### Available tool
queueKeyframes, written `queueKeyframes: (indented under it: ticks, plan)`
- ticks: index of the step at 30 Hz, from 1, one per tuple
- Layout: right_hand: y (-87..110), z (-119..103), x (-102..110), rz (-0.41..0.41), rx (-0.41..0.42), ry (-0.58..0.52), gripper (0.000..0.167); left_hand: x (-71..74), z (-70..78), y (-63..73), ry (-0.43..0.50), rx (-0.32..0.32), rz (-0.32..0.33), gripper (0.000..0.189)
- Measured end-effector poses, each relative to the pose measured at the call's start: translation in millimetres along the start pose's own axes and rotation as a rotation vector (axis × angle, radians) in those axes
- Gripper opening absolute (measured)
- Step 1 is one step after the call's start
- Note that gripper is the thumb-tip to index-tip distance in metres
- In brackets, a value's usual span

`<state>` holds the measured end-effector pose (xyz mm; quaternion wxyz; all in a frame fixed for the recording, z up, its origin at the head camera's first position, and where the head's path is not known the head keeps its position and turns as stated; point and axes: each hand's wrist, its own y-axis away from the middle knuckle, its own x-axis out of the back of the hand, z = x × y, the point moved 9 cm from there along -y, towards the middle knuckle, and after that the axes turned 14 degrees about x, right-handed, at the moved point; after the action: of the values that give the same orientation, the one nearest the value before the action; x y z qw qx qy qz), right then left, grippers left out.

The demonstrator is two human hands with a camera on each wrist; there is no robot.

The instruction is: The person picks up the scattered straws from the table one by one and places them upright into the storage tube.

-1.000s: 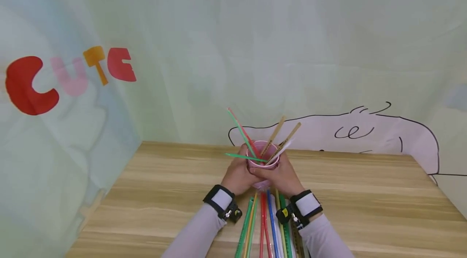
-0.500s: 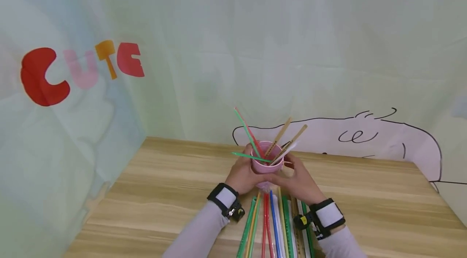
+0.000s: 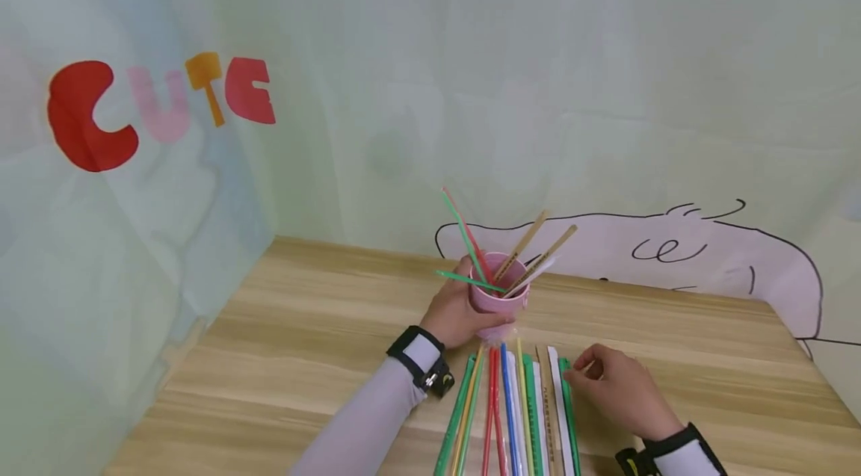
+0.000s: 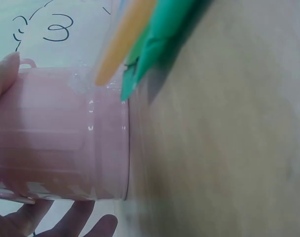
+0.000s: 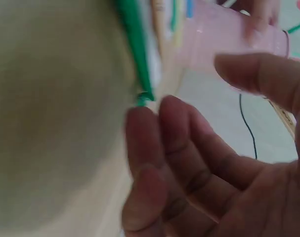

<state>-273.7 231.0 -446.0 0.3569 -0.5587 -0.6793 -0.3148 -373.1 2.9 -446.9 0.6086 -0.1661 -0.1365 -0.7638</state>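
Note:
In the head view my left hand point(image 3: 454, 315) grips a pink bucket-like cup point(image 3: 494, 304) from its left side. Green and red straws point(image 3: 464, 233), two brown paper-wrapped sticks point(image 3: 521, 244) and a white piece lean out of the cup. My right hand point(image 3: 622, 390) is at the far end of the rightmost green straw point(image 3: 568, 409), its fingers loosely bent. The right wrist view has the fingertips point(image 5: 142, 123) beside the tip of that green straw point(image 5: 137, 54), with the thumb apart. In the left wrist view, fingers lie along both sides of the pink cup point(image 4: 56, 133).
A row of straws and wrapped sticks lies in front of the cup: a green one point(image 3: 457, 416), red ones point(image 3: 494, 401), a blue one point(image 3: 509, 409) and a brown one point(image 3: 548, 409) among them. A printed cloth point(image 3: 403, 87) hangs behind the wooden table point(image 3: 303, 356).
My right hand has let go of the cup and moved right and nearer, to the rightmost green straw. The left hand keeps holding the cup. The head view has shifted slightly.

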Motion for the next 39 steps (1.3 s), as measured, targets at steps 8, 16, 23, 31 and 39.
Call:
queueKeyframes:
  ticks: [8, 16, 23, 31, 39]
  plan:
    - [9.7, 7, -20, -0.06, -0.04, 0.069, 0.018, 1.4, 1.1, -0.7, -0.011, 0.006, 0.009, 0.097]
    - [11.3, 6, -28, -0.08, -0.072, 0.128, 0.026, -2.3, 0.6, -1.0, -0.031, 0.005, 0.006, 0.097]
    - [12.4, -1, -30, -0.06, -0.076, 0.174, 0.024, -2.3, -1.0, 0.8, -0.042, 0.024, 0.012, 0.097]
    - [13.9, 7, -19, -0.037, -0.076, 0.087, 0.023, -2.2, -4.3, 1.1, -0.023, 0.03, 0.015, 0.102]
    - [14.4, -3, 34, 0.042, -0.04, -0.07, 0.016, -0.5, -2.1, 0.8, -0.033, 0.025, 0.015, 0.098]
